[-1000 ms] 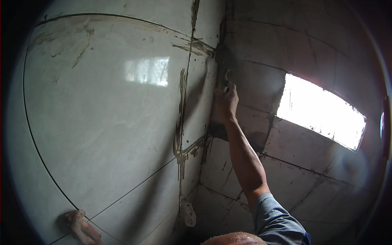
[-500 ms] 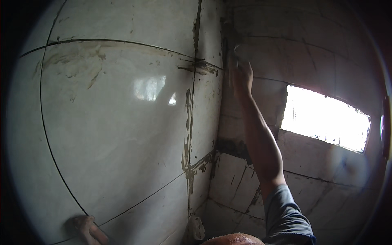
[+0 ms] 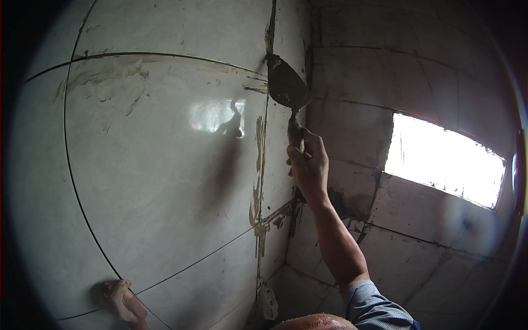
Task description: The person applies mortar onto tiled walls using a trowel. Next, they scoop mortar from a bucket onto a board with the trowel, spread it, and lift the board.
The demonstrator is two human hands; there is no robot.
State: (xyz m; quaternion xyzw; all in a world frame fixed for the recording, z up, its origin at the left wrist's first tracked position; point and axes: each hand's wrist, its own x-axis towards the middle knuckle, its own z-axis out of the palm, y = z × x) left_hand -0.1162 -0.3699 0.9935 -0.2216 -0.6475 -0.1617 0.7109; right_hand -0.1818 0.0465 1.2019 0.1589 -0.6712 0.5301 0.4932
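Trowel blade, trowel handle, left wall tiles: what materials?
Trowel blade: probably metal; thin, flat, dark, with a dull or soiled face.
Trowel handle: wood or plastic, unclear; dull grey-brown, partly covered by the right hand.
Left wall tiles: likely glazed ceramic or porcelain; pale, glossy, mirroring a bright light patch.

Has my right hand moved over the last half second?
Yes. Judged against the bright window, the right hand is now farther left and lower, holding the trowel blade-up.
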